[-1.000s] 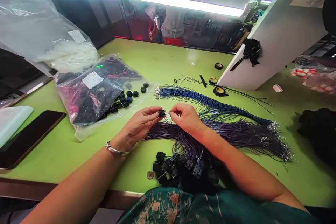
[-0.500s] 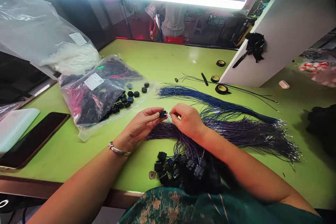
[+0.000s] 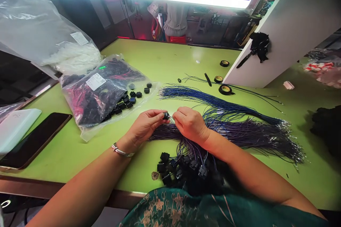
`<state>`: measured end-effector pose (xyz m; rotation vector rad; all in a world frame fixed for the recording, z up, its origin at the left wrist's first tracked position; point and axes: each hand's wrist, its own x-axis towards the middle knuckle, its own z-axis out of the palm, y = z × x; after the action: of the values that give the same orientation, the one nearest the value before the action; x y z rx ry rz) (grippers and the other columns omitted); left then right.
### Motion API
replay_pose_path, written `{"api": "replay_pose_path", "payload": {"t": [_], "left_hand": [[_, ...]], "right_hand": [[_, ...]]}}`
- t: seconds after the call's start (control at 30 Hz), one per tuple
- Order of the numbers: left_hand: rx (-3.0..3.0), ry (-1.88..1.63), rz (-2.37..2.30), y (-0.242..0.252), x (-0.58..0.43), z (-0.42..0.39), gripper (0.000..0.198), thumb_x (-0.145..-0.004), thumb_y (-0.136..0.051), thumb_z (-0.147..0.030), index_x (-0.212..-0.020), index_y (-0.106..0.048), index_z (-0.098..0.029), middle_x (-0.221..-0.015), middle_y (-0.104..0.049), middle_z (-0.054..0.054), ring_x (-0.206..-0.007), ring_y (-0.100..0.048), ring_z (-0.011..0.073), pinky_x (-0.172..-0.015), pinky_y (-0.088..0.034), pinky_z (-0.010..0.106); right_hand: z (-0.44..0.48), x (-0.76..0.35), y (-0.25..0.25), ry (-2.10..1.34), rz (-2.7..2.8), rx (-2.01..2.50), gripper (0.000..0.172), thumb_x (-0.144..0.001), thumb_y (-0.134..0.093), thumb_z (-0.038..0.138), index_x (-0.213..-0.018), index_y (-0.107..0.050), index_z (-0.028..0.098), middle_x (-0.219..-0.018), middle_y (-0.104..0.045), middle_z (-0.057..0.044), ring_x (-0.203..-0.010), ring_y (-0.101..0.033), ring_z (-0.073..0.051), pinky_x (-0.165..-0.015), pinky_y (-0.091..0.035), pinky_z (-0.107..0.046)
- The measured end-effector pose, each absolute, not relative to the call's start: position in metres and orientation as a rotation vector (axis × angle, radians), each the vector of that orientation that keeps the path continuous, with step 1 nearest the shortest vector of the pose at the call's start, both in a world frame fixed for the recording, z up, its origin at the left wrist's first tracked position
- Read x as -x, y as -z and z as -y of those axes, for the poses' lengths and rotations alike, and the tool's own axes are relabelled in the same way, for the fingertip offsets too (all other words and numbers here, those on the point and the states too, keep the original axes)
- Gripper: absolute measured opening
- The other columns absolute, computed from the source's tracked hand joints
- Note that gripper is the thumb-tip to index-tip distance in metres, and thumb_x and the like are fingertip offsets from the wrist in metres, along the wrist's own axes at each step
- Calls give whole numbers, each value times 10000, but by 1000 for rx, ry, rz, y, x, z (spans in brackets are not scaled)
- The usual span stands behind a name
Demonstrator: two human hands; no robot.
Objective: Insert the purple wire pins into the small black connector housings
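A small black connector housing (image 3: 166, 115) is pinched between the thumb and fingers of my left hand (image 3: 147, 125). Just to its right, my right hand (image 3: 190, 122) is closed with its fingertips on a thin wire (image 3: 171, 118) that runs to the housing. Whether the wire's end sits inside the housing is too small to tell. Beneath my hands lies a bundle of dark purple wires (image 3: 245, 134), with a bundle of blue wires (image 3: 191, 94) behind it. Black connectors with wires attached (image 3: 193, 164) are heaped close to my body.
At the left, a clear plastic bag (image 3: 96, 95) spills loose black housings (image 3: 129, 101). A phone (image 3: 37, 140) and a white box (image 3: 20, 127) lie near the left edge. Rolls of black tape (image 3: 225, 89) lie beside a white panel (image 3: 277, 42). A person (image 3: 176, 21) is beyond the table.
My right hand has turned slightly, its fingers curled more closely together near the housing. The housing has tilted a little in my left hand, which stays in nearly the same place.
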<state>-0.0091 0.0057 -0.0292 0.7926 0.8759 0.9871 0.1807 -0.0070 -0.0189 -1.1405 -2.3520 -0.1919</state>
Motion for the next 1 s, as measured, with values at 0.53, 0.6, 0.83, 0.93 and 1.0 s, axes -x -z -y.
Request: {"api": "replay_pose_path", "payload": {"t": [0.53,0.6,0.83,0.93,1.0], "left_hand": [[-852,-982,-870,28,4,-2,206,-636,-822,-205,-814,-758,-126,-837,-743,73,-773,-678,157,-789,-566,295],[-830,-983,-869,27,5,-3,200,-643,-816,-193,-819,-755,-122,-837,-742,68,-776,-678,152,-798,-565,290],[-819,-952,-856,27,6,-5,189,-661,-803,-183,-831,-752,-117,-856,-742,67,-787,-679,147,-811,-557,274],[-834,-941,-848,30,7,-5,209,-661,-806,-200,-847,-753,-120,-858,-740,71,-775,-678,147,-812,-555,281],[-838,-948,-853,31,7,-6,215,-659,-807,-207,-849,-754,-121,-855,-739,72,-771,-677,147,-812,-553,285]], "right_hand": [[5,-178,23,-326,2170,1170,140,-851,-515,184,-757,-619,173,-728,-640,-27,-660,-526,-126,-627,-362,-250],[4,-177,22,-456,2068,1202,90,-818,-556,180,-748,-613,181,-702,-635,-4,-630,-515,-113,-610,-361,-240],[2,-175,22,-537,1976,1183,79,-758,-568,124,-706,-601,173,-675,-605,2,-623,-500,-110,-593,-359,-232],[3,-173,24,-539,1996,1189,82,-768,-555,126,-710,-589,174,-676,-598,-1,-621,-491,-114,-597,-359,-236],[3,-172,24,-531,2010,1205,86,-773,-547,123,-713,-581,174,-679,-596,-4,-627,-490,-118,-603,-359,-239]]}}
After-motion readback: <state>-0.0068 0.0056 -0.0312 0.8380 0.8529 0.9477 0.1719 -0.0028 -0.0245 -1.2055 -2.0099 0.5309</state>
